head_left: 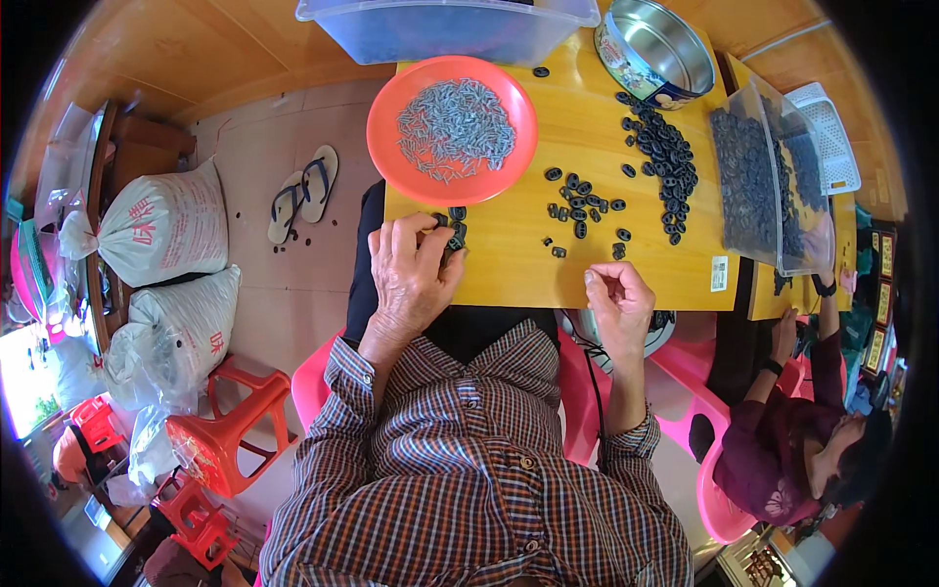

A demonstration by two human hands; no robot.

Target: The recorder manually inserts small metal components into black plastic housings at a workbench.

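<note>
Item: small black oval rubber rings [668, 157], loose on a yellow wooden board [548, 264] laid across the person's lap. Progress, as judged: well short of finished; a long heap of rings lies at 2 o'clock on the board, a scattered group near its centre, and a handful under the left hand [409, 269], which is curled narrow over a small stack of them at the board's 9 o'clock edge. The right hand [618, 301], at 5 o'clock, is pinched shut on something too small to identify. A round orange plastic plate [391, 147] at 11 o'clock holds a full mound of small grey pins [457, 129]. A clear plastic tub [773, 176] at 3 o'clock is loaded with more black rings; an empty round metal tin [657, 51] stands at 1 o'clock, a clear plastic box [440, 29] at 12. Surroundings: tiled floor, a pair of sandals [303, 194], white tied sacks [161, 230], red plastic stools [220, 440], pink chairs; a second person in a maroon sleeve [782, 430] sits at 4 o'clock.
</note>
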